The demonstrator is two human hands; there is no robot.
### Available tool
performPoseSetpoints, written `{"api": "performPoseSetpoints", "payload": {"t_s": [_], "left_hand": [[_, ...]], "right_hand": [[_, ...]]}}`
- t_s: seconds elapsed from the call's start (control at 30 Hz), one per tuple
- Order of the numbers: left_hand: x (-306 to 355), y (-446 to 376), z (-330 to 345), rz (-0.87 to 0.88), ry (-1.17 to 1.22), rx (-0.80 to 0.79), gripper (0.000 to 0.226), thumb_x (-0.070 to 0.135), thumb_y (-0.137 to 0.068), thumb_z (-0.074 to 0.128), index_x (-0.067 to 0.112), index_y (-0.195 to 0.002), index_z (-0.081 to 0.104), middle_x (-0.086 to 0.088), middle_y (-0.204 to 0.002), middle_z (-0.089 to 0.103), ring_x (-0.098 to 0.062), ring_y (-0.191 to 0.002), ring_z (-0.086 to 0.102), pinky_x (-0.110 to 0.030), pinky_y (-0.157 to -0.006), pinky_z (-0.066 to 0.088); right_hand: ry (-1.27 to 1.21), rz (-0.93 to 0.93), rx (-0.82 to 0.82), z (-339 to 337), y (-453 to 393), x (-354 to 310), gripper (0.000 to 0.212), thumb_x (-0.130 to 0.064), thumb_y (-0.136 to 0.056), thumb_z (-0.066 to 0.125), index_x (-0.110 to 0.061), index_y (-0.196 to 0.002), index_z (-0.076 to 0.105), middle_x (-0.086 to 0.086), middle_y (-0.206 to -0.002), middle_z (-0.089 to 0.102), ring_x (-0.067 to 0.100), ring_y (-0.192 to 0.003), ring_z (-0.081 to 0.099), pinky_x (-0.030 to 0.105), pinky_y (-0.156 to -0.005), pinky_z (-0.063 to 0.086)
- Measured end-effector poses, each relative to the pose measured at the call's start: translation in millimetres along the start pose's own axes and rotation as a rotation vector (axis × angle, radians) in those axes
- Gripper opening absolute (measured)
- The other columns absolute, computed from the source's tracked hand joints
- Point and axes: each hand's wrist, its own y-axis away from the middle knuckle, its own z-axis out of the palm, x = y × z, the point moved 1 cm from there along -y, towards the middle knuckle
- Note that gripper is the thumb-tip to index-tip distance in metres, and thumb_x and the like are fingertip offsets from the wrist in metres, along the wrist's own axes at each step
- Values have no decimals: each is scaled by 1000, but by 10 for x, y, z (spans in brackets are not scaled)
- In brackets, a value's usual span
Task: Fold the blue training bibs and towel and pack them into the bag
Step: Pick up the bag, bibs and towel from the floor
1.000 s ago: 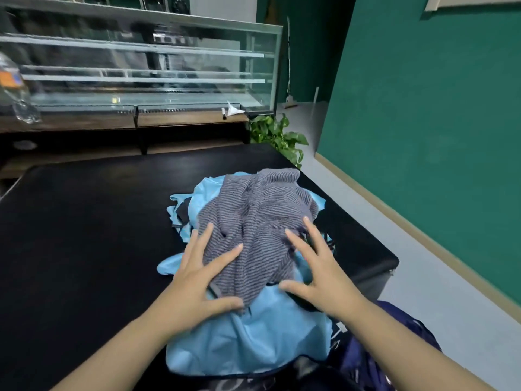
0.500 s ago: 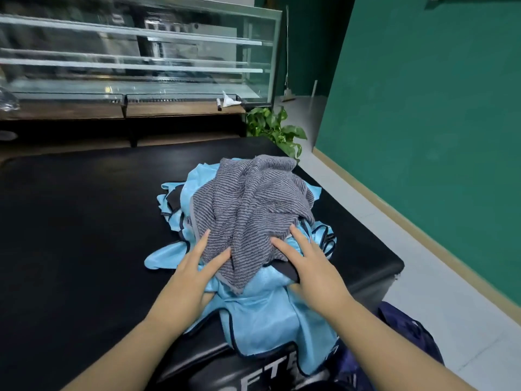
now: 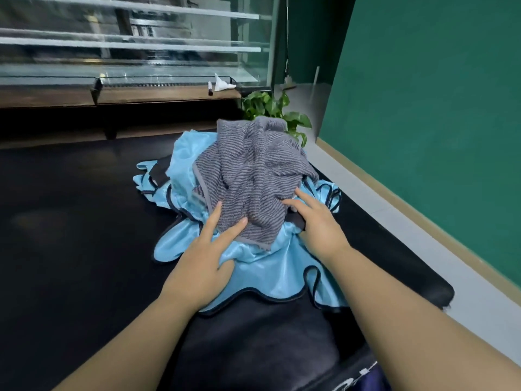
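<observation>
A crumpled grey striped terry towel [image 3: 253, 182] lies heaped on a rumpled pile of shiny light-blue training bibs with dark trim [image 3: 270, 266], toward the right side of the black tabletop [image 3: 70, 235]. The left hand [image 3: 203, 266] rests on the bibs, its fingers [image 3: 234, 230] straight and spread, tips touching the towel's near edge. The right hand [image 3: 318, 227] presses flat on the pile's right side, fingers extended against the towel. A corner of a dark-blue bag [image 3: 372, 376] shows at the lower edge.
</observation>
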Motion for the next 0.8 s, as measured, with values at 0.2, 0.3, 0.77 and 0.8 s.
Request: {"api": "performPoseSetpoints", "payload": {"t_s": [0.2, 0.3, 0.77, 0.8], "left_hand": [[243, -130, 163, -38, 21, -57, 69, 20, -90, 51, 60, -135, 17, 28, -152, -21, -2, -108, 42, -25, -83, 46], [391, -131, 290, -44, 52, -2, 58, 32, -95, 48, 54, -141, 21, 27, -152, -20, 9, -127, 28, -27, -94, 42], [1749, 323, 1221, 42, 137, 229, 63, 43, -88, 39, 37, -147, 20, 14, -157, 6, -2, -146, -4, -19, -115, -10], [1875, 348, 1354, 93, 131, 187, 65, 42, -88, 40, 35, -149, 19, 12, -157, 7, -2, -146, -2, -18, -116, -8]], "right_hand": [[84, 26, -34, -40, -220, 315, 78, 6, -82, 45, -44, -141, 33, -18, -158, 14, 28, -142, 24, 45, -100, 43], [77, 87, -35, -116, -159, 356, 78, -5, -84, 52, -43, -146, 23, -12, -158, 19, 27, -141, 27, 51, -104, 39], [-338, 192, 366, -239, 2236, 1068, 55, -30, -98, 47, -36, -144, 17, -22, -150, 17, -13, -141, 2, 42, -118, 22], [-345, 221, 376, -211, 2369, 1162, 56, -33, -96, 46, -38, -143, 16, -23, -151, 16, -12, -141, 4, 41, -119, 20]]}}
